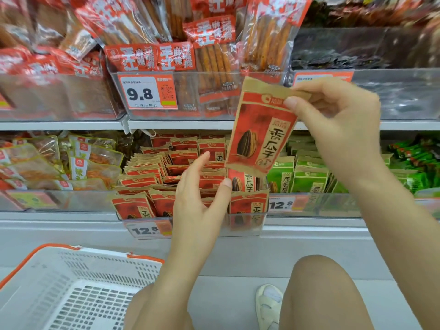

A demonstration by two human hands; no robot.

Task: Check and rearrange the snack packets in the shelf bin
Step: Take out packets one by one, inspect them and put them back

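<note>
1. Shop aisle, grey metal shelving (190, 125) across the upper half of the frame, clear plastic bins on two levels; white slotted shopping basket with orange rim (78, 289) at lower left, bare knees and a pale shoe along the bottom.
2. Centre of frame: clear shelf bin (247, 222) packed with red-and-kraft-paper sunflower seed packets (164, 172), some upright, many leaning or lying at odd angles towards centre-left.
3. Right hand (338, 122), centre-right: pinching the top corner of one lifted red-and-kraft seed packet (259, 134) between thumb and forefinger, packet hanging above the bin's right end.
4. Left hand (202, 196), just below centre: fingers straight and loose, gripping nothing, forefinger tip at the packets, thumb tip near an upright packet at the bin's front right.
5. Probably best: read the lifted packet's face and seal while hanging free.
6. Part the row with the left fingers to make a slot first.
7. Lower the packet upright, printed face forward, matching the front row.
8. Keep clear of the green seed packets (307, 177) in the neighbouring bin at right.
</note>
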